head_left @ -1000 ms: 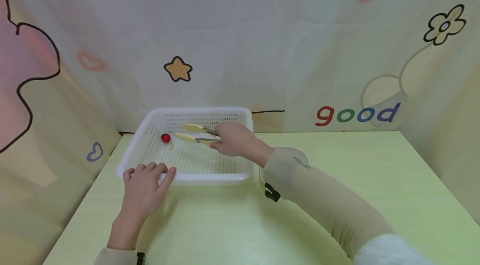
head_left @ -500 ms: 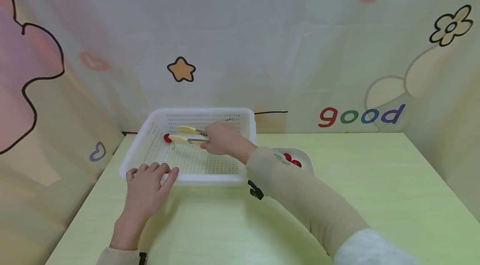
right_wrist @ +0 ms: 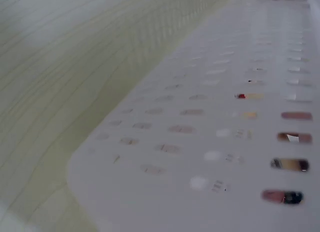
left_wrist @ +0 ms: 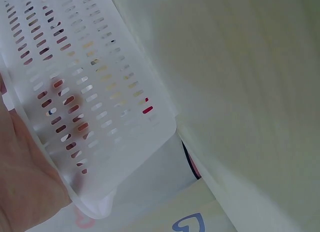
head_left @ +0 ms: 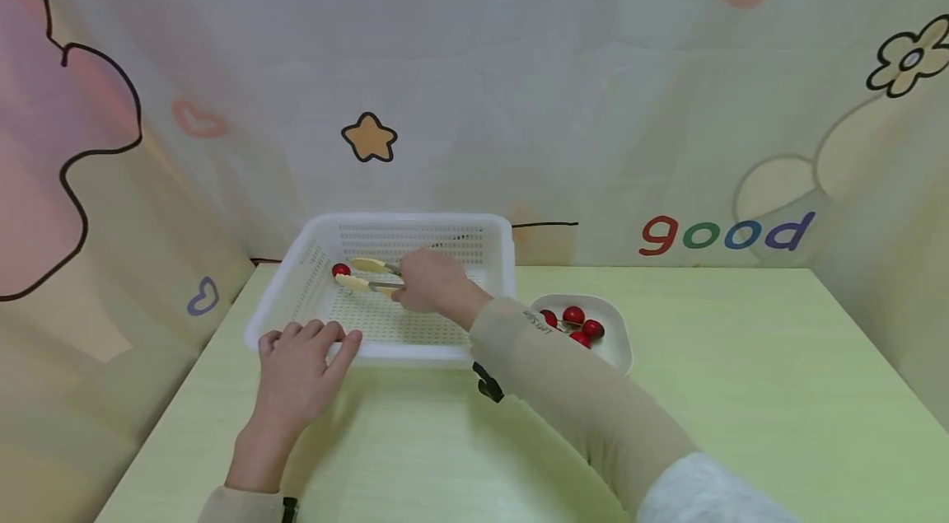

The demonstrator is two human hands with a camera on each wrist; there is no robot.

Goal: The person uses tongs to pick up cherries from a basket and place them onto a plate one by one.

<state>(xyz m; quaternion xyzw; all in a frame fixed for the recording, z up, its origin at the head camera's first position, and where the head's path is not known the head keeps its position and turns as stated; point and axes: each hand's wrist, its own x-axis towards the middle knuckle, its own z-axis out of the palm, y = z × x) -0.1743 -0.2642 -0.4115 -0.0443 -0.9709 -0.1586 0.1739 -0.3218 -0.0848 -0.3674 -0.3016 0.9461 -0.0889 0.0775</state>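
Note:
My right hand (head_left: 436, 282) grips a pair of kitchen tongs (head_left: 356, 284) with cream-coloured tips, inside a white perforated plastic basket (head_left: 415, 354). The tongs are spread, one tip at either side of a red cherry (head_left: 341, 269) near the basket's left wall. Whether the tips touch the cherry I cannot tell. With its fingers bent over the front rim, my left hand (head_left: 300, 371) holds the basket at the near left corner. The left wrist view shows that hand (left_wrist: 25, 177) at the rim, with fingers glimpsed through the slots. In the right wrist view the basket wall (right_wrist: 145, 192) hides the right hand's work.
To the right of the basket stands a white dish (head_left: 617, 342) with several red cherries (head_left: 573, 315), partly covered by my right sleeve (head_left: 571, 391). Everything rests on a pale green table (head_left: 741, 358). A printed curtain (head_left: 445, 78) hangs behind and at both sides.
My right hand has moved left and slightly down with the tongs, whose tips now flank the cherry. More of the dish has come into view. The left hand still holds the rim.

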